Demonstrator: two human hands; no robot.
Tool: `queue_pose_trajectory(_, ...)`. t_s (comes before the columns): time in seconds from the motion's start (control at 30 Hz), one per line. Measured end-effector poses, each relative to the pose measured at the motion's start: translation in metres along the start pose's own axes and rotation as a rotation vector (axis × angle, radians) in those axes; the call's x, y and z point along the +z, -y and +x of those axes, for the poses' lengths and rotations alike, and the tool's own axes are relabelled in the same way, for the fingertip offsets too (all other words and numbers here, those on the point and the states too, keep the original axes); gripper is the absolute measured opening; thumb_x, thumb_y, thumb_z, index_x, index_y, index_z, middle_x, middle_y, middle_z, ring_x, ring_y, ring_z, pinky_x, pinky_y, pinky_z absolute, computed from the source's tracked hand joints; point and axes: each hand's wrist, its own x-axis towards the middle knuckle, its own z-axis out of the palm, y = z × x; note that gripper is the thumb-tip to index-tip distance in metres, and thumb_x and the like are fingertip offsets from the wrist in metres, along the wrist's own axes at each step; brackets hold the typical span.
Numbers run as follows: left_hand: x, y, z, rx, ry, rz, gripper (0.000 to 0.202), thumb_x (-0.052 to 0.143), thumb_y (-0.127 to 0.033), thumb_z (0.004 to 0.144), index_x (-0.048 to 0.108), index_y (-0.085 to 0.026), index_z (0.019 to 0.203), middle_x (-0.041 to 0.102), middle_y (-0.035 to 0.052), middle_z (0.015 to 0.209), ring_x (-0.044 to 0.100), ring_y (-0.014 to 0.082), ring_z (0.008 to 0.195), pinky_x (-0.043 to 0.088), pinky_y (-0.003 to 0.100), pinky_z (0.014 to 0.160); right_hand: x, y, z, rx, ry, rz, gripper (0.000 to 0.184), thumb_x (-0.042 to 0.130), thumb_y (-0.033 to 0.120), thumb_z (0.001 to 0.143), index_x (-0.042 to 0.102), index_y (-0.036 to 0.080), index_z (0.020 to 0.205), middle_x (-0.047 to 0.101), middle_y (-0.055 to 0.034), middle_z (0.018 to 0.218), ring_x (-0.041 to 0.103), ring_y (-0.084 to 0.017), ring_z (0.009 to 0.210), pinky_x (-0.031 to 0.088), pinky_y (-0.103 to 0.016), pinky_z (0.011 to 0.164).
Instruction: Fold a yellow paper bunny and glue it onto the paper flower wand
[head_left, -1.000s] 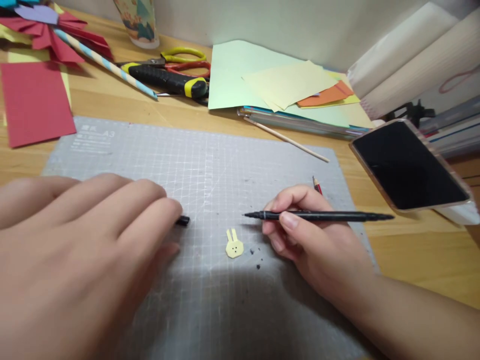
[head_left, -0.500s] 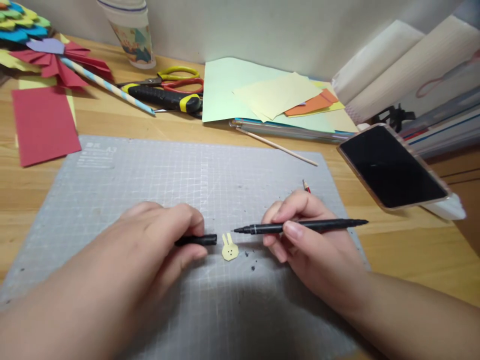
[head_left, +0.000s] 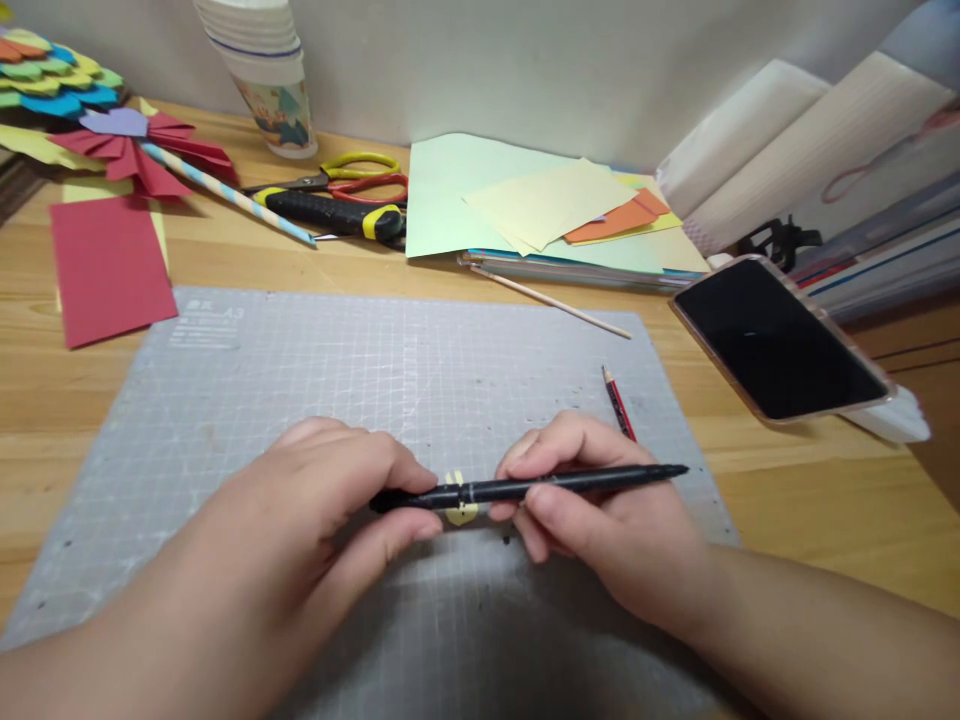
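A black marker pen (head_left: 577, 482) lies level between my fingers, above the grey cutting mat (head_left: 300, 370). My right hand (head_left: 600, 500) is closed around its barrel, the thin end pointing right. On the left end sits the black pen cap (head_left: 409, 498), pinched between thumb and fingers of my left hand (head_left: 345, 490). The cap covers the tip, with a narrow seam showing; whether it is fully seated I cannot tell. Under the pen a small pale-yellow paper rabbit head (head_left: 462, 514) lies on the mat, partly hidden. Its ears and lower face show.
A red pencil (head_left: 619, 405) rests beyond my right hand. At the back are scissors (head_left: 367, 178), a black-yellow cutter (head_left: 330, 212), green paper (head_left: 435, 200) and a thin stick (head_left: 551, 300). A phone (head_left: 780, 335) leans at right; red paper (head_left: 112, 270) and paper cups (head_left: 274, 100) stand left.
My hands came together: the pen moved left and its exposed tip went into the cap. The pen now covers part of the rabbit. The view shifted slightly.
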Motion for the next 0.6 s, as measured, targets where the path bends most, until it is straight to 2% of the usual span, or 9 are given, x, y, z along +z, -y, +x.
queue_pose_trajectory(0.17, 0.001, -0.004, 0.0, -0.026, -0.017, -0.114, 0.005, 0.064, -0.027, 0.084, 0.065, -0.032, 0.086, 0.069, -0.0089, 0.073, 0.064, 0.0097, 0.064, 0.049, 0.016, 0.053, 0.001, 0.0, 0.0, -0.059, 0.035, 0.071, 0.01, 0.076, 0.017, 0.078, 0.069, 0.02, 0.085, 0.071, -0.0008, 0.074, 0.063, -0.007, 0.048, 0.049, -0.017, 0.044)
queue_pose_trajectory(0.33, 0.001, -0.014, -0.002, -0.079, -0.009, -0.213, 0.008, 0.063, -0.032, 0.085, 0.065, -0.029, 0.078, 0.069, -0.0078, 0.068, 0.062, 0.0097, 0.058, 0.047, 0.018, 0.051, 0.001, 0.0, -0.003, -0.095, 0.065, 0.107, 0.011, 0.077, 0.018, 0.078, 0.073, 0.023, 0.087, 0.072, -0.0011, 0.079, 0.068, -0.01, 0.053, 0.055, -0.019, 0.049)
queue_pose_trajectory(0.47, 0.002, -0.022, -0.003, -0.177, 0.038, -0.326, 0.016, 0.059, -0.034, 0.086, 0.064, -0.026, 0.072, 0.069, -0.0054, 0.065, 0.062, 0.012, 0.056, 0.047, 0.02, 0.05, 0.002, -0.001, -0.005, -0.124, 0.104, 0.134, 0.011, 0.077, 0.019, 0.08, 0.073, 0.023, 0.089, 0.071, -0.0002, 0.08, 0.069, -0.01, 0.054, 0.055, -0.019, 0.049)
queue_pose_trajectory(0.6, 0.002, -0.029, 0.002, -0.242, 0.068, -0.345, 0.02, 0.058, -0.036, 0.083, 0.062, -0.023, 0.068, 0.066, -0.0028, 0.061, 0.058, 0.014, 0.055, 0.044, 0.023, 0.05, 0.001, -0.004, -0.001, -0.11, 0.106, 0.109, 0.01, 0.076, 0.024, 0.08, 0.07, 0.021, 0.086, 0.067, 0.0017, 0.068, 0.066, -0.01, 0.051, 0.049, -0.018, 0.044)
